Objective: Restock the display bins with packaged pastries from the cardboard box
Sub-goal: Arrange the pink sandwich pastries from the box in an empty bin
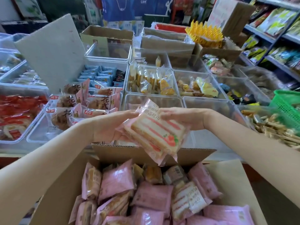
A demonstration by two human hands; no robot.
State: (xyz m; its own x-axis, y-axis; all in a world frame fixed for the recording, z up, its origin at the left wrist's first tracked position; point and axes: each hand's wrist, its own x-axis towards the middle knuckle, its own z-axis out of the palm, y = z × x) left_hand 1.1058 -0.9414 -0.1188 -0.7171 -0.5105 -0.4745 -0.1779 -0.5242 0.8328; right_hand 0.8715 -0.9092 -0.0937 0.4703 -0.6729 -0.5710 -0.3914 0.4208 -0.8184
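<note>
Cardboard box [155,154] stands open at the near edge of the view, filled with pink packaged pastries [152,194]. Beyond the box lies a grid of clear display bins [153,99]; the bin directly behind the box's far flap appears nearly bare, its contents largely hidden. Above that flap, a stack of pink strawberry sandwich packets [154,132] is held tilted. Left hand [112,125] grips the stack from beneath; right hand [181,117] grips its upper edge.

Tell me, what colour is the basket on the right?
Green basket, seen in the head view.
</note>
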